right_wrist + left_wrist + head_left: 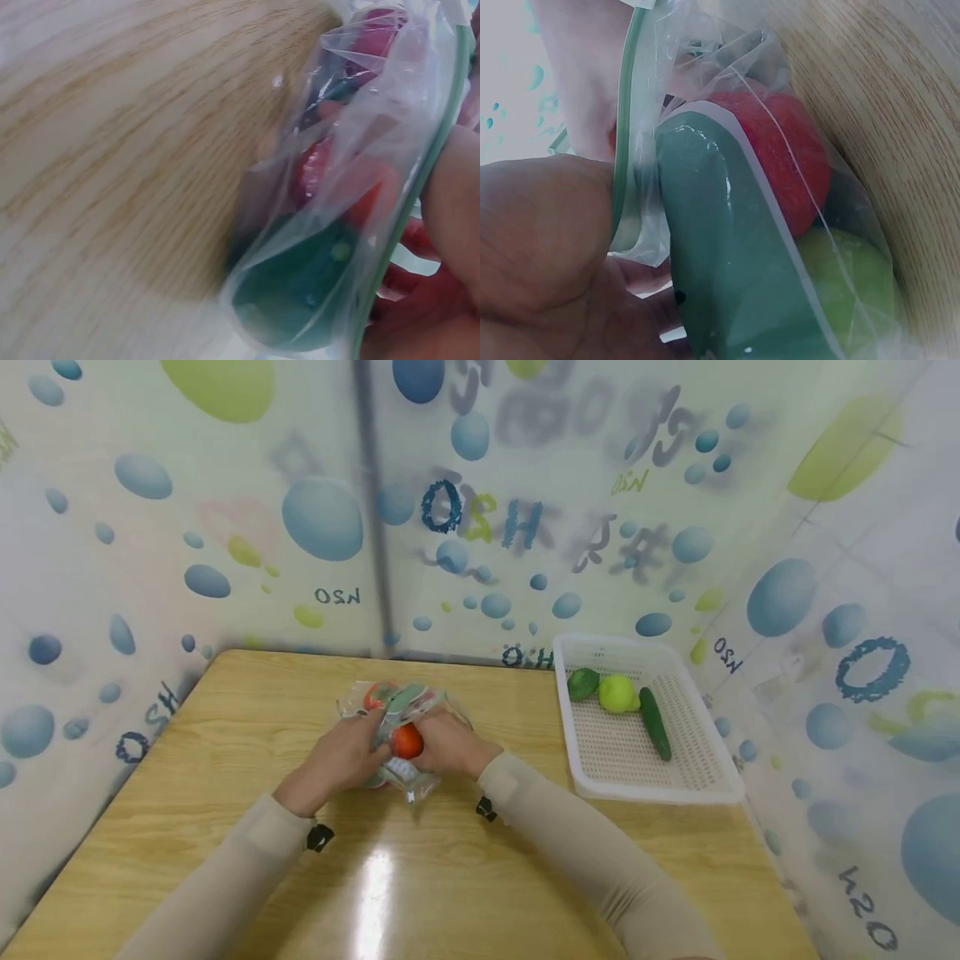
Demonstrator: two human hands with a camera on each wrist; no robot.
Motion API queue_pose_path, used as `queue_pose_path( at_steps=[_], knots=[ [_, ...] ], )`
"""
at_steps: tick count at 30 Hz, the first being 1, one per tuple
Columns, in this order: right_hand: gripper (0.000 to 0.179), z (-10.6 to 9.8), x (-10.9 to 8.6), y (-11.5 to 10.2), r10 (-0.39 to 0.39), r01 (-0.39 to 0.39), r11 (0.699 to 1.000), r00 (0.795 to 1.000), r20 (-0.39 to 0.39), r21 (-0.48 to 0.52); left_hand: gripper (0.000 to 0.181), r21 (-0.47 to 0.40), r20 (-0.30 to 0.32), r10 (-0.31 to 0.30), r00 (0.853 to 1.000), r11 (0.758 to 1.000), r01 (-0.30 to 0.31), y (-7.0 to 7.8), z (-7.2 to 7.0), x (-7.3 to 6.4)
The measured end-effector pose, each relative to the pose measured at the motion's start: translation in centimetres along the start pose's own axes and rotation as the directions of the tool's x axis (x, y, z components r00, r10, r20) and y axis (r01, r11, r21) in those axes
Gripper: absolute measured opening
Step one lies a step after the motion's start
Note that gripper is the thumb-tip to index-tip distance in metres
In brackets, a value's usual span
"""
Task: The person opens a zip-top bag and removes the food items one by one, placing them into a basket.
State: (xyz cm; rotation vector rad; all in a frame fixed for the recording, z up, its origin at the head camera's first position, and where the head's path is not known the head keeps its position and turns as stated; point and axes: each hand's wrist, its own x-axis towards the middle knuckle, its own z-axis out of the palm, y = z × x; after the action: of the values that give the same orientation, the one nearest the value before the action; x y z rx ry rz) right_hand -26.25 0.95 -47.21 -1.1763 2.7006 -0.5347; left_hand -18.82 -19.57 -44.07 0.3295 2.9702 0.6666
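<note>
A clear zip bag [414,787] with a green zip strip stands on the table between both hands. My left hand [339,758] grips its near left edge, fingers on the bag's side. On the opposite side, my right hand [452,745] holds the rim, with fingers behind the strip in the right wrist view. A red tomato [407,742] shows at the bag's mouth between the hands. Through the plastic in the left wrist view appear a red round thing [802,165] and a light green one [847,277]. The right wrist view shows a dark green piece [300,292] inside.
A white plastic basket [577,752] stands at the right of the wooden table [247,727]. It holds a dark green vegetable [582,684], a yellow-green round fruit [618,693] and a cucumber [655,724]. Patterned walls close off the back and sides.
</note>
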Motion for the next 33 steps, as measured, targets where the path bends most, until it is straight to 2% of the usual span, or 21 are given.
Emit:
queue_pose_path(
  at_steps=[5, 7, 10, 16, 21, 27, 33],
  knots=[
    [0.096, -0.5, -0.3, -0.2, -0.060, 0.060, 0.998, 0.998, -0.021, 0.012, 0.071, -0.031, 0.005, 0.001, 1.000, 1.000, -0.001, -0.3, 0.1, 0.0],
    [0.097, -0.7, -0.6, -0.3, -0.054, 0.054, 0.998, 0.998, -0.018, 0.011, 0.072, -0.030, 0.005, 0.000, 1.000, 1.000, 0.000, -0.3, 0.1, -0.1],
    [0.089, -1.1, -1.0, -0.5, -0.030, 0.029, 0.999, 0.999, -0.023, -0.029, 0.072, -0.021, 0.005, -0.003, 1.000, 1.000, 0.003, -0.2, 0.0, -0.1],
    [0.075, -1.8, -1.9, -0.7, -0.021, 0.020, 0.999, 0.999, -0.026, -0.038, 0.072, -0.018, 0.028, -0.014, 1.000, 1.000, 0.015, -0.3, 0.0, 0.0],
    [0.068, -2.7, -2.9, -0.8, -0.042, 0.044, 0.999, 0.998, -0.042, 0.029, 0.071, -0.019, 0.012, 0.003, 1.000, 1.000, -0.003, -0.6, -0.1, 0.0],
    [0.072, -4.1, -4.6, -0.7, -0.083, 0.092, 0.988, 0.994, -0.078, 0.127, 0.071, -0.047, -0.026, 0.022, 0.999, 0.999, -0.023, -0.8, -0.1, 0.1],
    [0.071, -6.1, -6.7, -0.8, -0.060, 0.080, 0.978, 0.992, -0.107, 0.192, 0.079, -0.050, -0.059, -0.035, 0.998, 0.998, 0.032, -0.4, 0.0, -0.2]
  ],
)
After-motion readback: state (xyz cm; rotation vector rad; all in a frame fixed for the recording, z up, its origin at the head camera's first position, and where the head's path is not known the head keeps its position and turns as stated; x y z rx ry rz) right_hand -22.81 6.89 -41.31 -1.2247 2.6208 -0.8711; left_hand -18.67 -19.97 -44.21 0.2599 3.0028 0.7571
